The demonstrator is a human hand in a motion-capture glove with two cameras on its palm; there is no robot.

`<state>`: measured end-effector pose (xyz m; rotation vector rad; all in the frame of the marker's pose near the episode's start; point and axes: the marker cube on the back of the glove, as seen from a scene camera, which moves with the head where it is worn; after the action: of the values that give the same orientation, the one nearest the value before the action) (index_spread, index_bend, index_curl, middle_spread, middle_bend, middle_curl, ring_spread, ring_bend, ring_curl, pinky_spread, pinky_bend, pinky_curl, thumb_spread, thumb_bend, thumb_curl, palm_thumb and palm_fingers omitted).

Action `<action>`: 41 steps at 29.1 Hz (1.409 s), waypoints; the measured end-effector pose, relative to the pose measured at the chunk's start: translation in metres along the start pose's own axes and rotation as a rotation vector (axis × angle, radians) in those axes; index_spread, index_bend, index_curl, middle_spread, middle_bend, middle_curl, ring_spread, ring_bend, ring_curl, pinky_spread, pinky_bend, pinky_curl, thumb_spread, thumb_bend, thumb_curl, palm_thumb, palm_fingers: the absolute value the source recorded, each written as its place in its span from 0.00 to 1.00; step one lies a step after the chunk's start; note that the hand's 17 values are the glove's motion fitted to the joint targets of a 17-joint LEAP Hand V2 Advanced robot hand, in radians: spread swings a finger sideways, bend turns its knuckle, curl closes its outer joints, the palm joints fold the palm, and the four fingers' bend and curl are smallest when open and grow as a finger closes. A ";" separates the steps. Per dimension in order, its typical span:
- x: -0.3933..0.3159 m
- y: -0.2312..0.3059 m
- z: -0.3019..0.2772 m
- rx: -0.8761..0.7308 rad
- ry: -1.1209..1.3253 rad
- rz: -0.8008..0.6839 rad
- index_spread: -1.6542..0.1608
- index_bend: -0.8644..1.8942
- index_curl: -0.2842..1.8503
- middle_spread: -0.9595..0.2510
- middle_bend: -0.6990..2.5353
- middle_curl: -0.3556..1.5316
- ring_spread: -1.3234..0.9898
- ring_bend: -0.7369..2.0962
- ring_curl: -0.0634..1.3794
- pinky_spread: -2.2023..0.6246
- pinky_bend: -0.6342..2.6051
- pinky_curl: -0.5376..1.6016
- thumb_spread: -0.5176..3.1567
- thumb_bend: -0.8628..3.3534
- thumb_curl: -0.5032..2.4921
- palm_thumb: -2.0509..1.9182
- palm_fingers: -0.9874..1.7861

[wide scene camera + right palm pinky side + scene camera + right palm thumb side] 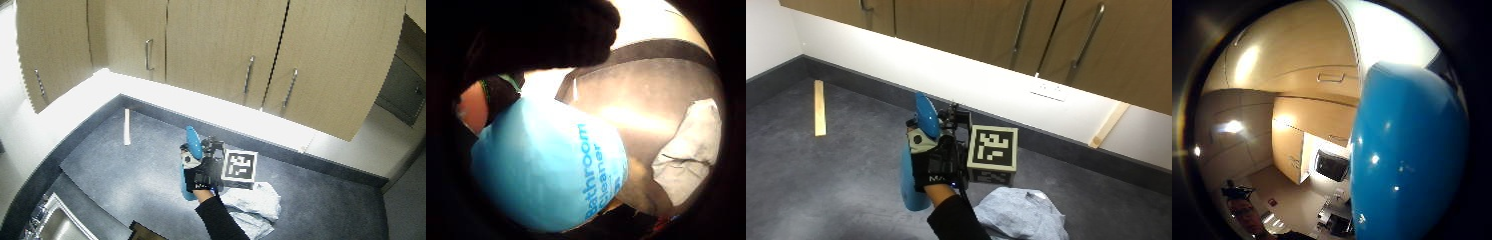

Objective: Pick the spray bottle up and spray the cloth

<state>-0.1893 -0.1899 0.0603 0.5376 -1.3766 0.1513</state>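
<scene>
- Right hand (934, 162): black-gloved, raised above the grey countertop (826, 170), fingers curled round the spray bottle (916, 165) and holding it off the surface. A dark sleeve runs down from the wrist toward 6 o'clock in the outside view.
- Spray bottle: blue, held nearly upright, its body hanging below the hand and its top rising above the knuckles toward 12 o'clock. In the little finger side palm view its pale blue label (551, 165) reads "Bathroom Cleaner" and fills much of the picture, so it sits close against the palm.
- Cloth (1019, 215): pale grey-white, crumpled in a heap on the countertop, at about 4 o'clock from the hand and near it; apart from the bottle. The little finger side palm view shows it (688, 150) lying on the grey surface beyond the bottle.
- Wooden strip (819, 107): flat on the countertop at about 10 o'clock from the hand, well apart.
- Second wooden strip (1109, 125): leaning against the white back wall at about 2 o'clock.
- Wall socket (1049, 90): on the white wall at 1 o'clock.
- Wooden cabinets (1012, 25): with bar handles, above the wall, farthest from the hand.
</scene>
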 end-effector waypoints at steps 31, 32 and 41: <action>0.145 0.046 -0.005 -0.010 0.085 0.110 0.82 0.45 0.44 0.74 0.33 0.49 0.54 0.36 0.38 0.79 0.25 0.43 0.30 0.20 0.43 0.81 0.77; 0.145 0.047 -0.004 -0.010 0.086 0.108 0.82 0.45 0.44 0.74 0.33 0.49 0.54 0.36 0.38 0.79 0.25 0.43 0.30 0.20 0.43 0.81 0.77; 0.147 0.052 0.001 -0.027 0.078 0.110 0.82 0.45 0.44 0.74 0.33 0.49 0.54 0.36 0.38 0.79 0.25 0.43 0.31 0.20 0.43 0.81 0.77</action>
<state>-0.1812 -0.1747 0.2152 0.4299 -1.3310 0.2400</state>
